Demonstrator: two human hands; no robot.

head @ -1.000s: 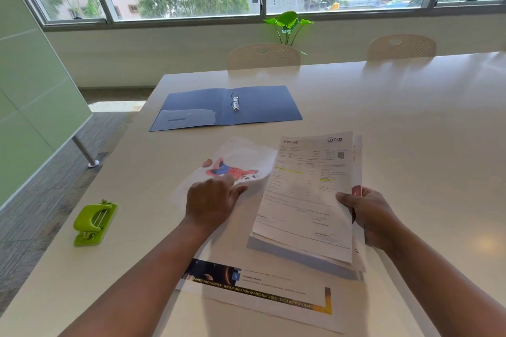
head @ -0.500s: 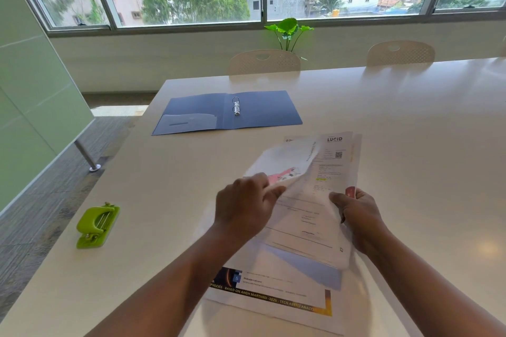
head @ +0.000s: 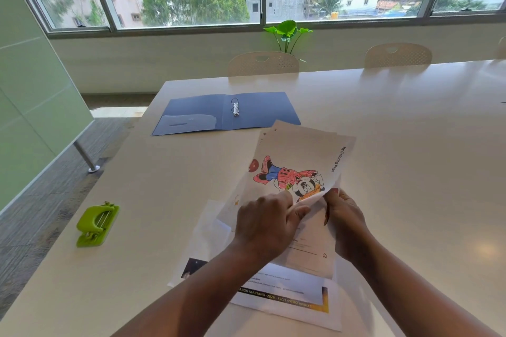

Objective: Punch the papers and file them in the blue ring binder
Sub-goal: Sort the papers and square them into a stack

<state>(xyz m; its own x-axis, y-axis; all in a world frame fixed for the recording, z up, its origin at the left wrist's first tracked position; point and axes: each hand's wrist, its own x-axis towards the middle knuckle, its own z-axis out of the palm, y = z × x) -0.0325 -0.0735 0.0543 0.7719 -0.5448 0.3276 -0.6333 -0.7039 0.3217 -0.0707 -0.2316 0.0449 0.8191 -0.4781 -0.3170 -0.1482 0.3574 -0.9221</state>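
A stack of papers (head: 298,161) is lifted off the table in front of me, with a coloured cartoon page on top. My left hand (head: 267,223) pinches the near edge of that top page. At the stack's right near corner, my right hand (head: 346,216) grips the sheets. One more printed sheet (head: 287,295) with a dark banner lies flat under my wrists. The blue ring binder (head: 257,112) lies open farther back, its metal rings (head: 235,108) at the spine. The green hole punch (head: 97,224) sits at the table's left edge.
The white table (head: 410,159) stretches to the right and far side. Two beige chairs (head: 262,63) stand behind it, with a potted plant (head: 287,33) by the window. A green partition (head: 32,104) and its metal leg (head: 85,159) are on the left.
My left hand carried the cartoon page from the table's left over onto the stack held by my right hand; it now lies on top, covering the invoice page.
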